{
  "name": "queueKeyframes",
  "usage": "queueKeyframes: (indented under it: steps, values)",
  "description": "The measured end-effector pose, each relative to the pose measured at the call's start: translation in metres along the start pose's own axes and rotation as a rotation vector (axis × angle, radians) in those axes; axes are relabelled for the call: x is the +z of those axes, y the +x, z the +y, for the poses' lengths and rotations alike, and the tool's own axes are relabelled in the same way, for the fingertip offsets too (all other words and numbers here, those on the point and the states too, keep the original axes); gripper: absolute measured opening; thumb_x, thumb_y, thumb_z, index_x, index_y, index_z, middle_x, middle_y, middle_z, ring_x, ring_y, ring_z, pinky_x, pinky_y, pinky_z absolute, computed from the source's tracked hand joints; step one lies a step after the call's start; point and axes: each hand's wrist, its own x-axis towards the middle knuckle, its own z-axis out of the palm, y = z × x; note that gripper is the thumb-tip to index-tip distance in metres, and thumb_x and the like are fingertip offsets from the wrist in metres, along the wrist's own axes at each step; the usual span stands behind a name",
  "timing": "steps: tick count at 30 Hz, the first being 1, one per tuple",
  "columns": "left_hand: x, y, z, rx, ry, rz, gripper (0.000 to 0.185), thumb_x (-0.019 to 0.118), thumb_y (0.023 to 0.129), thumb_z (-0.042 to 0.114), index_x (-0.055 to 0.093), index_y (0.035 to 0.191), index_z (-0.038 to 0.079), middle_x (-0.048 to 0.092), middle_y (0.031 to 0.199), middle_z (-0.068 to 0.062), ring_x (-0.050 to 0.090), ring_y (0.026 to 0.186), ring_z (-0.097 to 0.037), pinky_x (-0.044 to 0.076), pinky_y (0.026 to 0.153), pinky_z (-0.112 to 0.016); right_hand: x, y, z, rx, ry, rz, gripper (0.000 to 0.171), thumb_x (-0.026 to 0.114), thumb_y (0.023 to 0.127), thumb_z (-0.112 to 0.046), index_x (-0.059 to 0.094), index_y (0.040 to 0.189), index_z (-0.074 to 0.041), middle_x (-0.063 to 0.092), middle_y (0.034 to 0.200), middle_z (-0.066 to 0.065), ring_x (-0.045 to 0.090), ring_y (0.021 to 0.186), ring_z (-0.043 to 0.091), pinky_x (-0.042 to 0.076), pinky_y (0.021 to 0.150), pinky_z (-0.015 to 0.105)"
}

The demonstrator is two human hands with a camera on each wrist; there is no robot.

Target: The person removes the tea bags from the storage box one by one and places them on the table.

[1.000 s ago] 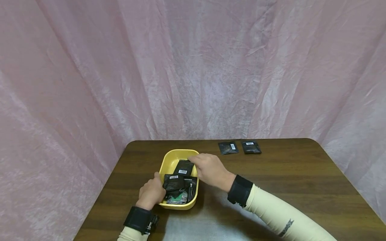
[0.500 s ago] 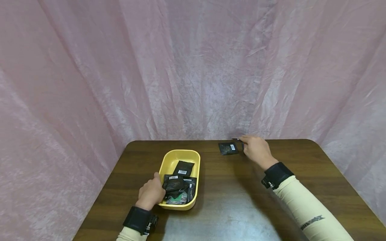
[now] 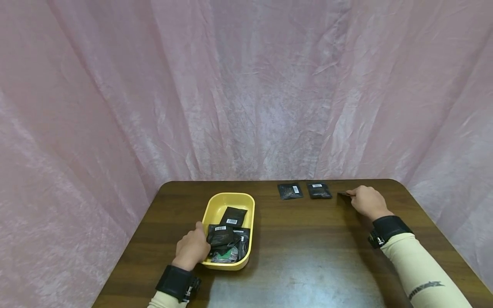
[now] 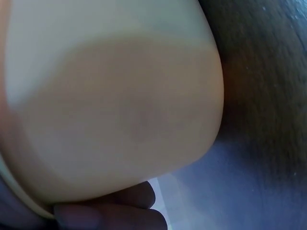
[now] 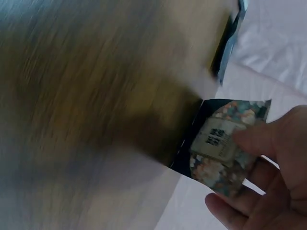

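Fingers [image 5: 254, 139] of my right hand [image 3: 367, 201] pinch a packet [image 5: 225, 158] at the table's [image 3: 308, 256] far right. Two packets [image 3: 290, 191] already lie left of it; several remain in the yellow tray [image 3: 221, 205], which my left hand [image 3: 191, 248] grips.

I'm looking at a dark wooden table [image 3: 308, 239]. On it sit a yellow tray [image 3: 219, 205] and two black packets [image 3: 290, 191] near the far edge.

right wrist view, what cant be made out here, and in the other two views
- Right wrist: table is motion-blurred; the held packet is partly covered by the fingers.
- Head: packet labels in the yellow tray too small to read.
- Left wrist: tray wall fills the frame, hiding its contents.
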Motion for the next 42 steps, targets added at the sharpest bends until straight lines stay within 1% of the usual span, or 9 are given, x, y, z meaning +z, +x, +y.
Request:
queueKeyframes:
  steps: [2, 4, 8, 16, 20, 23, 25, 36, 42]
  values:
    - [-0.001, 0.001, 0.000, 0.002, -0.001, 0.001, 0.055, 0.073, 0.090, 0.013, 0.047, 0.136, -0.004, 0.066, 0.095, -0.018, 0.061, 0.077, -0.030, 0.049, 0.069, -0.046, 0.000, 0.001, 0.005, -0.009, -0.025, -0.028, 0.043, 0.052, 0.094, -0.003, 0.074, 0.131, 0.000, 0.071, 0.126, 0.032, 0.047, 0.056, 0.021, 0.034, 0.052, 0.033]
    - [-0.001, 0.001, 0.000, 0.002, -0.001, 0.001, 0.054, 0.073, 0.090, 0.012, 0.047, 0.135, -0.003, 0.066, 0.095, -0.018, 0.062, 0.078, -0.030, 0.049, 0.069, -0.047, 0.000, 0.002, 0.009, -0.010, -0.049, -0.060, 0.039, 0.056, 0.095, -0.004, 0.075, 0.129, -0.001, 0.070, 0.128, 0.033, 0.065, 0.070, 0.031, 0.044, 0.057, 0.038]
    - [0.001, 0.002, 0.001, 0.002, 0.003, 0.002, 0.053, 0.073, 0.090, 0.012, 0.047, 0.135, -0.003, 0.067, 0.096, -0.019, 0.063, 0.078, -0.031, 0.050, 0.069, -0.047, 0.004, 0.003, 0.015, -0.033, -0.086, -0.128, 0.034, 0.065, 0.097, -0.008, 0.075, 0.129, -0.004, 0.070, 0.126, 0.036, 0.074, 0.096, 0.046, 0.056, 0.073, 0.049]
    - [0.001, 0.001, 0.001, -0.007, 0.002, 0.000, 0.054, 0.073, 0.090, 0.012, 0.048, 0.135, -0.003, 0.066, 0.093, -0.017, 0.061, 0.077, -0.030, 0.049, 0.068, -0.046, 0.003, 0.010, 0.019, -0.093, -0.115, -0.215, 0.038, 0.067, 0.094, -0.006, 0.074, 0.130, -0.002, 0.068, 0.126, 0.040, 0.067, 0.091, 0.037, 0.053, 0.078, 0.048]
    - [0.001, 0.000, 0.000, -0.004, 0.001, 0.005, 0.053, 0.073, 0.090, 0.012, 0.048, 0.134, -0.003, 0.066, 0.093, -0.017, 0.062, 0.077, -0.030, 0.049, 0.068, -0.046, 0.005, 0.016, 0.021, -0.097, -0.101, -0.260, 0.043, 0.068, 0.093, -0.010, 0.071, 0.133, 0.003, 0.065, 0.133, 0.040, 0.070, 0.108, 0.049, 0.056, 0.089, 0.055]
    - [0.002, 0.001, 0.000, -0.006, 0.000, 0.003, 0.055, 0.073, 0.090, 0.012, 0.047, 0.136, -0.003, 0.066, 0.094, -0.018, 0.061, 0.077, -0.030, 0.049, 0.068, -0.046, 0.008, 0.022, 0.023, -0.119, -0.093, -0.281, 0.047, 0.070, 0.093, -0.015, 0.068, 0.134, 0.007, 0.061, 0.138, 0.039, 0.060, 0.128, 0.061, 0.053, 0.102, 0.064]
    - [0.003, 0.001, -0.001, -0.006, 0.000, 0.008, 0.056, 0.073, 0.090, 0.012, 0.047, 0.136, -0.003, 0.066, 0.094, -0.018, 0.061, 0.077, -0.030, 0.049, 0.067, -0.046, 0.011, 0.027, 0.025, -0.130, -0.077, -0.294, 0.050, 0.069, 0.093, -0.016, 0.065, 0.136, 0.009, 0.057, 0.143, 0.038, 0.054, 0.133, 0.063, 0.049, 0.107, 0.066]
    - [0.004, 0.002, 0.000, -0.013, 0.001, 0.001, 0.053, 0.073, 0.090, 0.012, 0.048, 0.135, -0.002, 0.067, 0.095, -0.018, 0.061, 0.078, -0.030, 0.049, 0.069, -0.047, 0.018, 0.039, 0.027, -0.105, 0.024, -0.338, 0.070, 0.067, 0.099, -0.028, 0.045, 0.150, 0.016, 0.030, 0.159, 0.045, 0.026, 0.149, 0.068, 0.031, 0.120, 0.073]
    - [0.002, 0.001, 0.001, -0.009, -0.006, 0.009, 0.055, 0.073, 0.090, 0.011, 0.048, 0.136, -0.003, 0.067, 0.095, -0.018, 0.061, 0.078, -0.031, 0.049, 0.069, -0.048, 0.018, 0.040, 0.028, -0.110, 0.065, -0.340, 0.072, 0.067, 0.101, -0.028, 0.042, 0.151, 0.017, 0.027, 0.160, 0.045, 0.023, 0.150, 0.069, 0.028, 0.120, 0.074]
